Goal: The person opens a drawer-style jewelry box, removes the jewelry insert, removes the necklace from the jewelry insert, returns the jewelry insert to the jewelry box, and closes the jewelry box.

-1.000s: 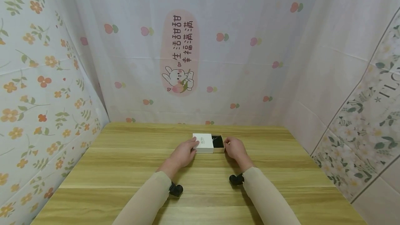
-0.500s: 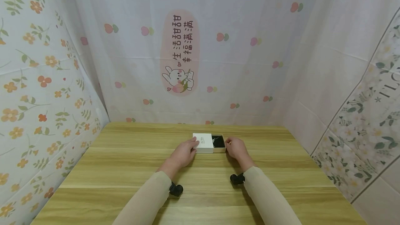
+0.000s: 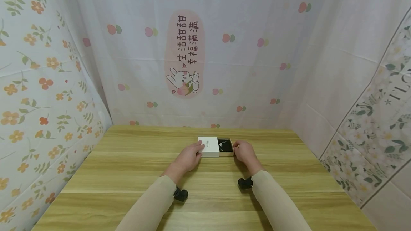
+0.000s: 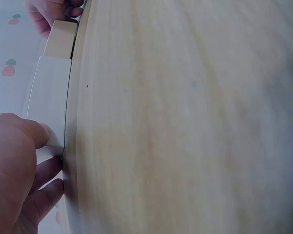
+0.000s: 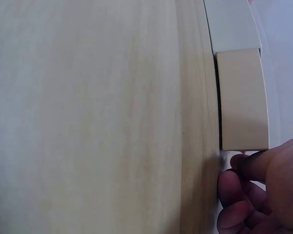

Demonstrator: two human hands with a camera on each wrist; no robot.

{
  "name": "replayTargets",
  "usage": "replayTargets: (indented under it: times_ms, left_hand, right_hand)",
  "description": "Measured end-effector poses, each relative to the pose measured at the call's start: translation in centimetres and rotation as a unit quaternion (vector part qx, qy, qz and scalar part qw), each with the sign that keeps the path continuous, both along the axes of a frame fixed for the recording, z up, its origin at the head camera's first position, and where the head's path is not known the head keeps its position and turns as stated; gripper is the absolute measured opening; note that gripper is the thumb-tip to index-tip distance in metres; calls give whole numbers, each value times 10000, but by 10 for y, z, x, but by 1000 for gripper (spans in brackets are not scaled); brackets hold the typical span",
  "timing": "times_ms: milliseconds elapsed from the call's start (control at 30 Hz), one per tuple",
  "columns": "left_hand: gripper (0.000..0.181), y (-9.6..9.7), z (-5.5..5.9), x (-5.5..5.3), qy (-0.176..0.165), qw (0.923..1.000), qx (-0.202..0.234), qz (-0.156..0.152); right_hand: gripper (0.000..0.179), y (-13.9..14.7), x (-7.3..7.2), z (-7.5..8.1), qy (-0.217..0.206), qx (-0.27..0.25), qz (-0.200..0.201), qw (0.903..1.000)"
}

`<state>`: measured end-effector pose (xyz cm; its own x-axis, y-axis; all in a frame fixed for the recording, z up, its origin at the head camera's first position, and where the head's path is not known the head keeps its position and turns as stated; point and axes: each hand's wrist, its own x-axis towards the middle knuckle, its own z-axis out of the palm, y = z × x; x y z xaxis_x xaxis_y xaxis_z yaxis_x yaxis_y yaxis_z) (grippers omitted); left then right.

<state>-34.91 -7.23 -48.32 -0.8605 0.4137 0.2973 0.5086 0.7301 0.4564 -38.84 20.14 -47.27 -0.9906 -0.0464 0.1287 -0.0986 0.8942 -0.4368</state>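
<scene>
A small white jewelry box lies on the wooden table, its white sleeve [image 3: 211, 144] carrying fine printed text. From the sleeve's right side sticks out a tan drawer [image 5: 243, 100] with a black lining [image 3: 227, 146]. A thin silvery piece of jewelry [image 3: 221, 145] lies on that lining, partly under the sleeve. My left hand [image 3: 188, 157] grips the sleeve at its left end, thumb on the near side. At the drawer's outer end, my right hand [image 3: 244, 152] pinches with thumb and curled fingers; the pinched bit is mostly hidden.
The wooden table [image 3: 205, 195] reaches toward me from the box. Behind it hangs a white curtain [image 3: 257, 81] with fruit prints, and a floral curtain [image 3: 48, 99] closes the left side. A black wrist camera [image 3: 181, 195] sits on my left wrist.
My right hand has moved slightly right, and the drawer has slid further out of the sleeve. More of the black lining and the jewelry shows. The left hand and sleeve have stayed put.
</scene>
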Motion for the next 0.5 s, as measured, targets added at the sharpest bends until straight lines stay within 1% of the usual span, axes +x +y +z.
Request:
replayTargets:
  times_ms: [133, 400, 500]
  left_hand:
    - [41, 0, 0, 0, -9, 10000, 36, -11]
    - [43, 1, 1, -1, -94, 10000, 6, 18]
    - [42, 0, 1, -1, -55, 10000, 30, 0]
  right_hand:
    - [20, 1, -1, 1, -22, 11, 13, 10000]
    - [21, 4, -5, -3, -128, -90, -38, 9999]
    - [22, 4, -5, -3, -179, -137, -73, 9997]
